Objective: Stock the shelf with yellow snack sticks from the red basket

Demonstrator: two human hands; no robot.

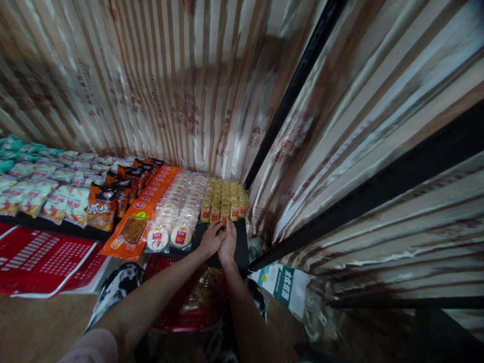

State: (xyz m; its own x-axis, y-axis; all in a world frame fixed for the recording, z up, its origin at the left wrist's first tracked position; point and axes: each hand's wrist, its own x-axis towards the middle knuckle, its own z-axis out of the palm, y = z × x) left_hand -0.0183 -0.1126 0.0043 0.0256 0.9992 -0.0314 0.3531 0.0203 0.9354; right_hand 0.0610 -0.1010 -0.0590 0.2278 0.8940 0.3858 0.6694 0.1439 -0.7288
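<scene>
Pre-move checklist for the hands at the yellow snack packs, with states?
1. Both hands at the shelf front: ok. Left hand and right hand sit side by side, touching.
2. Grip on a pack: cannot tell; fingers reach the front row of yellow packs, contact is blurred.
3. Bare shelf edge in front of the yellow rows: ok, dark strip visible.
4. Neighbouring round white cakes undisturbed: ok, rows look even.
5. Red basket below the arms: ok, it holds packets.
6. Plastic curtain apart from the hands: ok.
</scene>
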